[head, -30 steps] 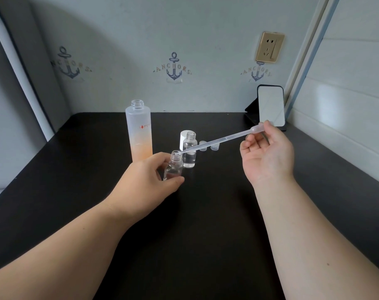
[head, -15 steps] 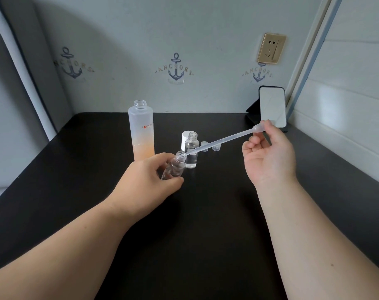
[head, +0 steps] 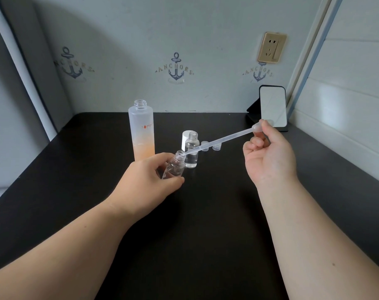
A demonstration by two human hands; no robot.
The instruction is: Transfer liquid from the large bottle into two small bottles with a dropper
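My left hand (head: 150, 177) grips a small clear bottle (head: 175, 165), tilted with its open neck toward the right. My right hand (head: 268, 156) pinches the bulb of a long translucent dropper (head: 223, 139); its tip sits at the mouth of the tilted bottle. Just behind stands a second small clear bottle (head: 192, 152), upright, open, with clear liquid in its lower part. The large frosted bottle (head: 142, 132) stands open to the left, orange liquid filling its lower third.
A white cap (head: 185, 138) stands behind the second small bottle. Two small clear caps (head: 210, 146) lie on the black table (head: 205, 213). A phone on a stand (head: 271, 109) leans at the back right corner, under a wall socket (head: 270, 47).
My left hand has tilted the small bottle further toward the dropper. The dropper tip has stayed at the bottle's mouth, and my right hand has barely shifted.
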